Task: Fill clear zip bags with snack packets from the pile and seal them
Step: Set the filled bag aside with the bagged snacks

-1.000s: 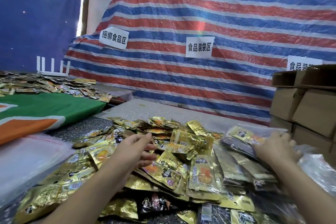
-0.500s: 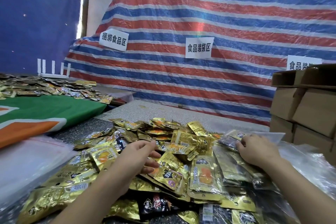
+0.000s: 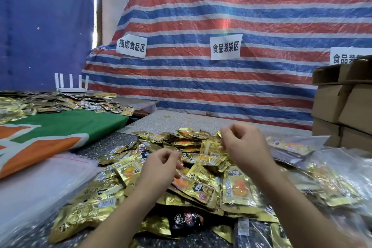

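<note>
Not much to report on my end, honestly. All I get from the head cam is two bare forearms coming up from the bottom edge of the frame, each ending in a bare hand: left hand around lower centre, right hand a bit higher and right of centre. No sleeves anywhere I can see, the arms are uncovered right down to where the frame cuts them off. No gloves, no watch, no bracelet, no rings that I can make out. Nails look short and plain, though it's too soft to swear by. Nothing else of the person shows.
</note>
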